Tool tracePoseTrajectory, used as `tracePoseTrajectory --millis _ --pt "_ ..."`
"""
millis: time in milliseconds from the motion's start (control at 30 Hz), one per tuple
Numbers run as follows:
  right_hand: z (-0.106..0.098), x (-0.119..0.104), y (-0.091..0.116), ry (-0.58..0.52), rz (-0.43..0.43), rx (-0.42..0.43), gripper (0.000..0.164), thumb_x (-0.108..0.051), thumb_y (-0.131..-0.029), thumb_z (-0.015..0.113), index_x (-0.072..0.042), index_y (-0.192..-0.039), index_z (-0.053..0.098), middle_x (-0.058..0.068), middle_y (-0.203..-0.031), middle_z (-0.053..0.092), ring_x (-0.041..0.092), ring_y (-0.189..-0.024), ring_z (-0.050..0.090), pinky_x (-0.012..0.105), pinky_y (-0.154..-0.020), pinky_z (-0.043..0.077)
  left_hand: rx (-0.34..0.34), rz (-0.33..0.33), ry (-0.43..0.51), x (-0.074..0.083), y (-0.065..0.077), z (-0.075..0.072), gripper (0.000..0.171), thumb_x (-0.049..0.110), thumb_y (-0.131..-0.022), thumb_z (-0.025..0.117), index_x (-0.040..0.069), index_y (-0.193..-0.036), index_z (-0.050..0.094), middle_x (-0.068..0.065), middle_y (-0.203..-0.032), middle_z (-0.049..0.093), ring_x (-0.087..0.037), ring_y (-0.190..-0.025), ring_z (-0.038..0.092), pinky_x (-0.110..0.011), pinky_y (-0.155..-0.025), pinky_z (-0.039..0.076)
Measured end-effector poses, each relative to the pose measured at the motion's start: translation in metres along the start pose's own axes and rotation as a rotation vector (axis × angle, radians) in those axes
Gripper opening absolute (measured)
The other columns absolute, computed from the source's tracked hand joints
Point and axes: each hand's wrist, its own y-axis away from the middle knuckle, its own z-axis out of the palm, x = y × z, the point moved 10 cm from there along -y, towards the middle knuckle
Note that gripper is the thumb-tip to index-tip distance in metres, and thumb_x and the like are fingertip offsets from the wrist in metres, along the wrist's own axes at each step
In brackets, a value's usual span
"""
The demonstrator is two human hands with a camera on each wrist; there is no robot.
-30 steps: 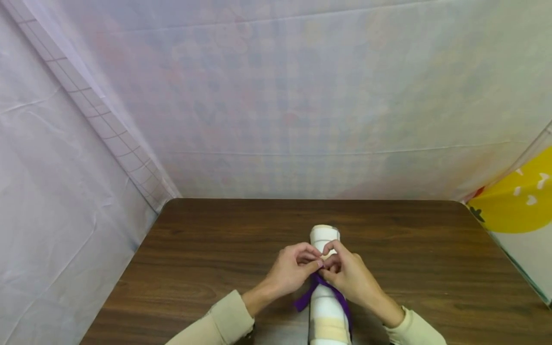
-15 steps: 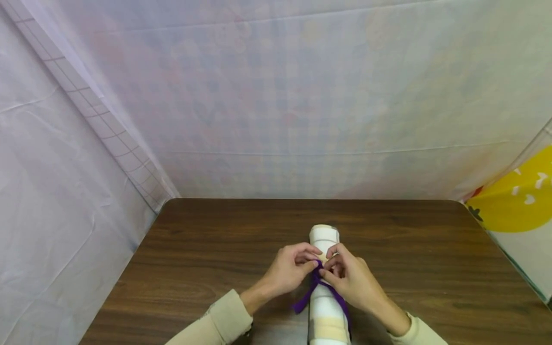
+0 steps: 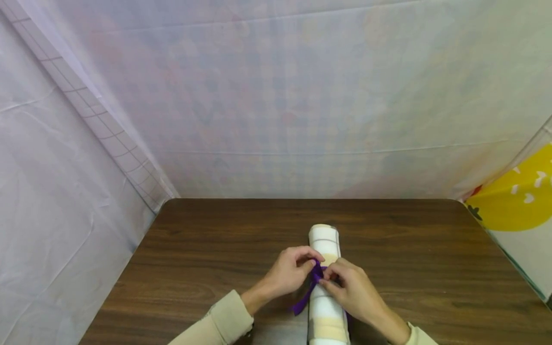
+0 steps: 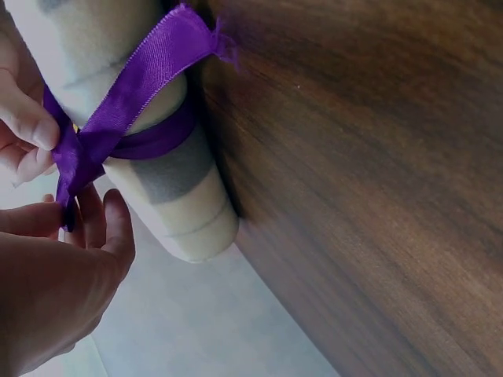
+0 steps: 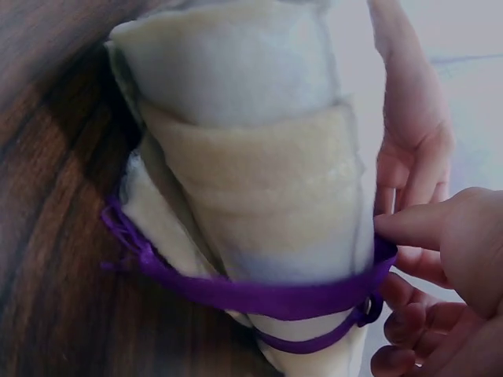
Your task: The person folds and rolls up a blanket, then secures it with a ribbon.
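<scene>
A purple ribbon [image 3: 303,304] circles a rolled-up cloth [image 3: 328,328] banded in white, cream and grey, which lies lengthwise on the table. On the roll's left side, my left hand [image 3: 288,272] pinches the ribbon between thumb and fingers at its crossing. Just right of it, my right hand [image 3: 354,291] pinches the ribbon close to the same crossing. The left wrist view has a folded loop at the left fingertips [image 4: 51,220] and a frayed tail slanting over the roll. In the right wrist view, another frayed tail extends past the roll's far side, and the ribbon [image 5: 267,298] bands the cloth.
The dark wood-grain table [image 3: 215,239] spreads to both sides of the roll. Pale fabric sheets [image 3: 280,96] hang behind the table and at the left. A yellow printed shape [image 3: 517,201] shows on the sheet at the right.
My right hand has moved slightly nearer the body, away from the left fingertips. More of the ribbon's crossing now shows between the hands; the right-hand tail is now mostly covered.
</scene>
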Motion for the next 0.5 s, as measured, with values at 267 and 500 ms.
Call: tracePoseTrajectory --millis 267,500 --pt "-0.012 0.007 0.003 0.020 0.044 0.010 0.032 0.002 -0.067 0.077 -0.022 -0.072 0.056 -0.015 -0.067 0.044 -0.004 -0.054 0.038 0.016 -0.043 0.035 0.010 0.009 -0.049 -0.001 0.001 -0.001 0.020 0.002 -0.088 0.056 0.016 -0.093 0.070 0.006 -0.094 0.066 -0.003 -0.085 0.058 -0.020 -0.075 0.046" --pt "-0.018 0.020 0.007 0.016 0.096 -0.003 0.033 0.003 -0.068 0.075 -0.023 -0.072 0.055 -0.014 -0.066 0.046 -0.004 -0.055 0.042 0.017 -0.045 0.038 0.013 0.031 -0.080 0.001 0.001 0.000 0.022 0.002 -0.089 0.054 0.017 -0.091 0.070 0.007 -0.091 0.064 -0.004 -0.084 0.058 -0.020 -0.075 0.046"
